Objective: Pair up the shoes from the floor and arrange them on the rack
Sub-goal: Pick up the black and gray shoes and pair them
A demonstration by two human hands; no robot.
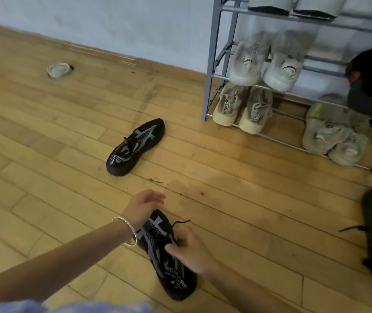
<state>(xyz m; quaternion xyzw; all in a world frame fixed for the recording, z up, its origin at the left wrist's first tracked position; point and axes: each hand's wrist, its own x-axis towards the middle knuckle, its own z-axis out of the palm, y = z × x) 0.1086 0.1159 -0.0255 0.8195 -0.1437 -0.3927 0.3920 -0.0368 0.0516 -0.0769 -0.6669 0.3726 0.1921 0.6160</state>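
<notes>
Right hand (188, 253) fingers on near black shoe (167, 254) laces, grip unclear | left hand (143, 205) spread open above its toe | rack (216, 64) cut off at right edge

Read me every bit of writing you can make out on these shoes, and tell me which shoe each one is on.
"REN CAP", partly covered: near black shoe under the right hand.
"RENC", cut off: far black shoe on the floor.
"AFAOREN", uncertain: left cream shoe, bottom shelf.
"CAP", partial: right cream shoe beside it.
"NED", partial: left pale shoe, middle shelf.
Right pale shoe: label blurred, unreadable.
Olive shoes: round logo, unreadable.
</notes>
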